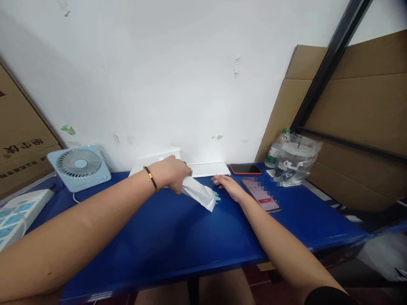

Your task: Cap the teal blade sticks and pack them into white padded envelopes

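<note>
My left hand (171,173), with a dark bracelet on its wrist, grips the upper end of a white flat pouch (201,194) that slants down to the blue table (178,237). Small teal items (216,197) show at the pouch's lower end. My right hand (229,186) lies flat on the table just right of the pouch, fingers spread and pointing at it, holding nothing. A lit phone (261,195) lies right beside my right wrist.
A pale blue desk fan (80,166) stands back left, a power strip (17,216) at the far left. White flat boxes (208,169) lie along the wall. A dark phone (245,169), a water bottle (276,150) and a clear bag (295,159) sit back right. Cardboard lines both sides.
</note>
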The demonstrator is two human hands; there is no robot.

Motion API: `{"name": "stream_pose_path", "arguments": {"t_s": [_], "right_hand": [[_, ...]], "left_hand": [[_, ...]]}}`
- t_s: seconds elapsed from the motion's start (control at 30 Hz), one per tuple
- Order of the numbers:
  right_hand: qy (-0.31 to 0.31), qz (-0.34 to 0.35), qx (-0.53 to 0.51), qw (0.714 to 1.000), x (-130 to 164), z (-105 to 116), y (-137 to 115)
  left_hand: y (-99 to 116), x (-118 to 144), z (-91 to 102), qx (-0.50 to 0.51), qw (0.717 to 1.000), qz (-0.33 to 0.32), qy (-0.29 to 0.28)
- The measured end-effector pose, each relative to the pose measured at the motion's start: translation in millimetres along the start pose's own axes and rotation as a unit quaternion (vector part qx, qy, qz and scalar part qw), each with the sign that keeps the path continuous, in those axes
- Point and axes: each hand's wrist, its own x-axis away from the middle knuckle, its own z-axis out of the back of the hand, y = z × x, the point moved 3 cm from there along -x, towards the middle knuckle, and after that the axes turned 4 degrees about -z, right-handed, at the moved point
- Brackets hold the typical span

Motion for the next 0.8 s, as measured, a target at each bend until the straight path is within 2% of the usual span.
{"name": "stream_pose_path", "arguments": {"t_s": [0.1,0.17,0.2,0.3,0.4,0.47,0.6,0.7,0.8], "right_hand": [[-0.099,0.053,0.081,0.990,10.5,-5.6,-10.5],[-0.172,0.110,0.184,0.961,18.7,-13.0,-16.3],[-0.187,0.136,0.239,0.943,21.8,-16.8,-17.9],[-0.159,0.182,0.345,0.907,25.3,-27.2,-19.1],[-0.138,0.190,0.379,0.895,24.7,-35.7,-17.6],[-0.131,0.194,0.393,0.889,24.9,-39.1,-17.6],[-0.110,0.202,0.416,0.880,27.7,-42.9,-20.1],[-0.110,0.205,0.432,0.871,30.0,-45.3,-21.6],[-0.124,0.193,0.439,0.869,30.2,-45.3,-21.2]], "left_hand": [[-13.1,-4.4,-0.1,0.006,1.000,0.004,0.007],[-22.9,-5.6,-1.8,-0.011,1.000,-0.003,-0.001],[-28.2,-6.2,-3.1,-0.023,1.000,-0.007,-0.008],[-47.8,-10.2,-8.7,-0.042,0.999,-0.004,-0.018],[-73.8,-17.6,-13.2,-0.025,0.999,0.037,-0.007],[-91.6,-22.0,-12.2,-0.014,0.998,0.061,0.020],[-120.0,-20.2,3.6,-0.010,0.989,0.093,0.119],[-127.7,-6.1,19.7,-0.055,0.988,0.084,0.114],[-124.3,19.4,39.3,-0.104,0.988,0.046,0.103]]}}
